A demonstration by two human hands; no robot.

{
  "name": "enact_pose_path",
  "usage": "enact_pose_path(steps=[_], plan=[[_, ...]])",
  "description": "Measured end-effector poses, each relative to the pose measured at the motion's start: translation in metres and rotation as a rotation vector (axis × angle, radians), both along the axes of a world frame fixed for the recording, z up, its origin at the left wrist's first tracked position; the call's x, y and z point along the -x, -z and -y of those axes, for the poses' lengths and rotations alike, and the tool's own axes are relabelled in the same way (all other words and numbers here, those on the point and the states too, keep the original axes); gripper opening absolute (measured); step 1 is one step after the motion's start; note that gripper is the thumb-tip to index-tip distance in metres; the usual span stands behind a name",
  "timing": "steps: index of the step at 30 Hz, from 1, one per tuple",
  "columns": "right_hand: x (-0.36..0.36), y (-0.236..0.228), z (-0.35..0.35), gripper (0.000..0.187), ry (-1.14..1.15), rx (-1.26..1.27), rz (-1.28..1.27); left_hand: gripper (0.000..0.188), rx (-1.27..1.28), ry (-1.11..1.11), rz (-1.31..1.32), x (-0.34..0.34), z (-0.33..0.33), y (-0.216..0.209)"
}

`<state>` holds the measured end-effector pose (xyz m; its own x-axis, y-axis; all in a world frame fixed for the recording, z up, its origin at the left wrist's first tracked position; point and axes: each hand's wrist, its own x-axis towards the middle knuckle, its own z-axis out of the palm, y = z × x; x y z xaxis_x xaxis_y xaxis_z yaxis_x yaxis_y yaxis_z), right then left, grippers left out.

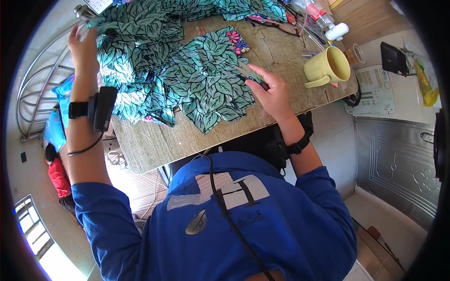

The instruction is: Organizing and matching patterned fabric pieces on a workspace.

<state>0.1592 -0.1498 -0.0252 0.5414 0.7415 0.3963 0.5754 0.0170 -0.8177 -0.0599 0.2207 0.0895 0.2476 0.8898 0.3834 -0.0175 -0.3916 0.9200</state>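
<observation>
Green fabric pieces [136,51] with a dark leaf print lie in an overlapping heap over the left and back of the table. At the far left, my left hand [84,54] is raised at the heap's edge, its fingertips closed on the fabric there; that part is slightly blurred. One leaf-print piece [206,89] lies flat in the middle, with a pink and blue flowered patch at its upper right corner. Over its right edge, my right hand [273,96] grips small scissors [244,71]. Their pale blades point left above the cloth, while my fingers mostly cover the dark handle.
A yellow mug [323,68] stands at the table's right end, beside a clear cup [356,54] and a white bottle [337,32]. The wooden table [150,145] has its near edge before my body. Metal rails [42,103] are at left; a person in red [58,178] is beyond.
</observation>
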Motion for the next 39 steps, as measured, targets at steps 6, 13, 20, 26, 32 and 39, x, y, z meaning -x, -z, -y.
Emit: enact_pose_path(steps=[6,13,20,26,32,39], plan=[[-0.006,0.006,0.005,0.040,0.036,-0.018,0.084,0.023,-0.773,0.310,-0.464,-0.031,0.094,0.032],[-0.004,0.005,-0.007,0.040,0.039,0.018,0.144,0.023,-0.621,0.646,-0.849,-0.054,0.139,0.082],[-0.003,-0.004,-0.026,0.032,0.054,0.298,0.276,0.023,-0.733,0.557,-0.878,-0.062,0.149,0.086],[-0.003,-0.004,-0.036,0.027,0.083,0.387,0.315,0.019,-0.836,0.566,-0.851,-0.066,0.145,0.092],[-0.013,-0.009,-0.038,0.024,0.132,0.191,0.225,0.013,-0.814,0.479,-0.645,-0.074,0.140,0.085],[-0.021,-0.029,-0.044,0.020,0.169,0.011,0.166,0.020,-0.884,0.409,-0.597,-0.088,0.134,0.063]])
